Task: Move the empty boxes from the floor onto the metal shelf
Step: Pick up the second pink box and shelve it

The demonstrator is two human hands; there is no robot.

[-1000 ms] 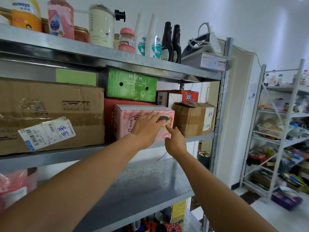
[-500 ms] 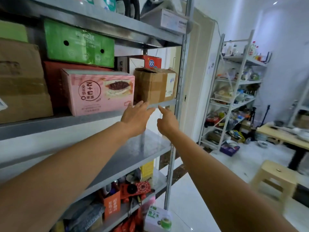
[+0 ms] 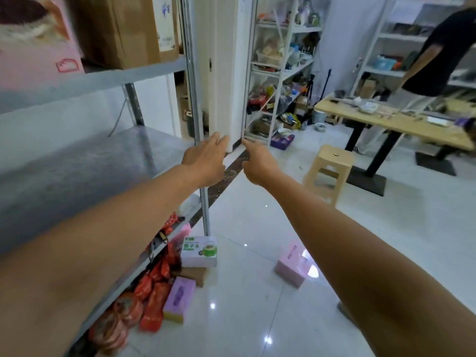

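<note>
Both bare arms reach forward past the metal shelf (image 3: 85, 173) and neither holds anything. The left hand (image 3: 206, 161) has a slack grip with its fingers spread, and it hovers by the shelf's front post. The right hand (image 3: 257, 163) is just beside it with the forefinger out straight and the other fingers loosely bent.

Below them the boxes are on the floor. A purple box (image 3: 179, 298) lies at the shelf's foot. A green-and-white box (image 3: 198, 251) is stacked on a brown box (image 3: 193, 275). A pink box (image 3: 293, 264) lies apart on the tiles under the right forearm. Red bags (image 3: 152, 292) crowd the bottom shelf.

Up on the left, a big pink carton (image 3: 33, 47) and a cardboard carton (image 3: 121, 29) are side by side on the upper shelf.

Further off a plastic stool (image 3: 329, 168) stands near a wooden bench (image 3: 391, 122), and a person in a black shirt (image 3: 443, 52) stands behind it.
</note>
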